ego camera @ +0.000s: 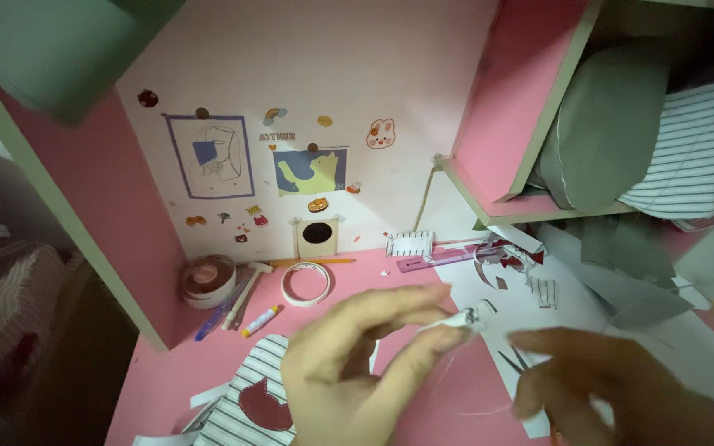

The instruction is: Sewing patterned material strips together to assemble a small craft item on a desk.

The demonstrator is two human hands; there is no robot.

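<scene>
Small white scrap and thin scissors held above the pink desk

The scrap is a tiny, crumpled white piece, pinched between fingertips, lifted clear of the desk. The scissors are slim and dark, blades slightly parted, points aimed up-left toward the scrap, handles hidden.

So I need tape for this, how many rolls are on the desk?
2. A wide roll lies in the back left corner of the desk, and a thin white ring lies flat just right of it. Others may be hidden.
</scene>
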